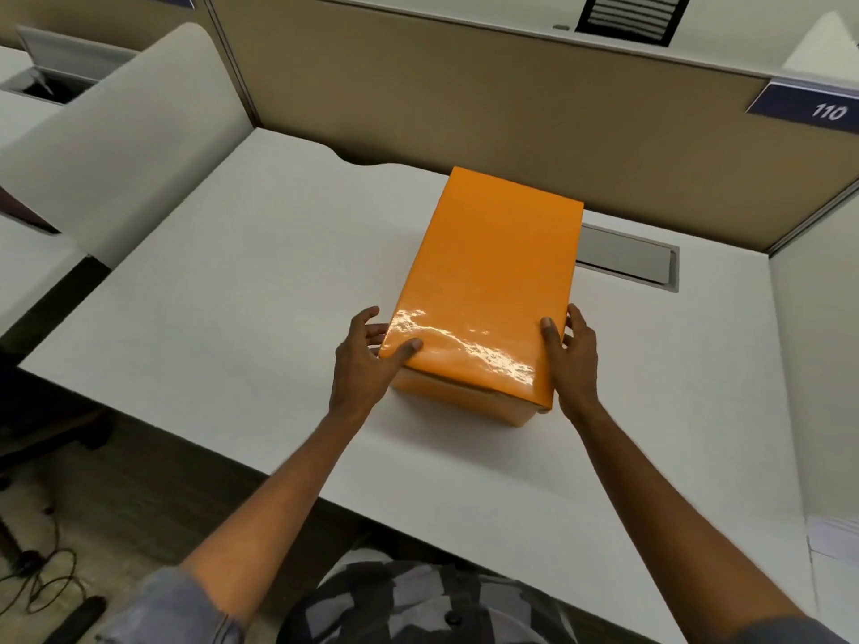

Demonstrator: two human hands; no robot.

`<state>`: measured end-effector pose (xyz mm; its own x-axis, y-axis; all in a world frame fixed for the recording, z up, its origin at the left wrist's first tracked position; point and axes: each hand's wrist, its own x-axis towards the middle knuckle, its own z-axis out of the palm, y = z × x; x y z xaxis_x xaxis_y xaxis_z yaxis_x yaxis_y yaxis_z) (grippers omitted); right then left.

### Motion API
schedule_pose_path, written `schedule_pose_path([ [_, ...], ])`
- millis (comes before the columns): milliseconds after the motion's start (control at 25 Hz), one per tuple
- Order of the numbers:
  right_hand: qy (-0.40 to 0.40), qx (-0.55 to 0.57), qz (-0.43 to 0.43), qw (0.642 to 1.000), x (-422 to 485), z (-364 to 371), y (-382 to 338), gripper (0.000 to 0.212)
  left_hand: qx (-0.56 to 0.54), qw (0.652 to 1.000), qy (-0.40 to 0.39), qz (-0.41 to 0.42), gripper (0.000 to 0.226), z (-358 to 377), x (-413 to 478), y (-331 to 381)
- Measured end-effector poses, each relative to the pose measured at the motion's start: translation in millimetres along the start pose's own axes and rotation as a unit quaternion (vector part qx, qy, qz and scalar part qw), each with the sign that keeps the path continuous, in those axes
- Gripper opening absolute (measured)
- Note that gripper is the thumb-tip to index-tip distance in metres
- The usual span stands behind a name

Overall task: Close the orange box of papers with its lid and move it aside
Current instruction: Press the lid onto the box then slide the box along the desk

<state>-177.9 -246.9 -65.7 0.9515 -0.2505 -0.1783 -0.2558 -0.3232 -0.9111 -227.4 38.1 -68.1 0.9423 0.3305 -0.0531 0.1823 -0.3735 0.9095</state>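
White desk [223, 290] bounded by a tan partition [465, 99], bearing the orange box [465, 404] near its centre. The glossy orange lid [488, 281] sits on the box, covering it. Left hand [367, 360] clasps the near left corner, thumb on the lid; right hand [574, 355] clasps the near right corner likewise

The lid [488, 281] sits on the orange box [465, 399] (glossy top) on the white surface [232, 295]; left hand [367, 360] and right hand [574, 355] clasp its near corners.
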Motion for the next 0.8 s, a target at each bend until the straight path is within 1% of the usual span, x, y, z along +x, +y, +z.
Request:
schedule_pose_path([
  [80, 0.028, -0.004, 0.013, 1.000, -5.5, 8.5, -1.1, 0.063, 0.014, 0.999, -0.040, -0.017, 0.094, -7.1, 12.6, -4.1],
  [160, 0.055, -0.012, 0.016, 0.998, -13.4, 14.8, -2.0, 0.062, 0.022, 0.997, -0.077, -0.022, 0.097, -12.0, 20.3, -9.2],
  [360, 0.125, -0.011, 0.026, 0.992, -33.1, 28.3, -5.0, 0.057, 0.063, 0.986, -0.155, 0.022, 0.089, -29.3, 42.6, -23.0],
  [480, 0.149, -0.009, 0.034, 0.988, -53.1, 35.1, -3.3, 0.056, 0.065, 0.977, -0.202, 0.018, 0.083, -44.8, 49.1, -34.7],
  [560, 0.151, -0.015, 0.047, 0.987, -65.7, 38.1, -0.6, 0.058, 0.061, 0.972, -0.228, 0.011, 0.075, -52.2, 51.0, -44.4],
  [680, 0.134, -0.028, 0.080, 0.987, -71.8, 40.9, -1.4, 0.066, 0.035, 0.973, -0.230, 0.001, 0.069, -56.4, 65.4, -49.5],
  [760, 0.114, -0.037, 0.099, 0.988, -68.9, 45.6, -5.0, 0.069, 0.022, 0.967, -0.253, -0.018, 0.076, -55.6, 75.9, -44.3],
  [800, 0.101, -0.044, 0.099, 0.989, -67.2, 48.5, -7.1, 0.069, 0.024, 0.963, -0.269, -0.021, 0.085, -54.2, 78.9, -41.0],
])
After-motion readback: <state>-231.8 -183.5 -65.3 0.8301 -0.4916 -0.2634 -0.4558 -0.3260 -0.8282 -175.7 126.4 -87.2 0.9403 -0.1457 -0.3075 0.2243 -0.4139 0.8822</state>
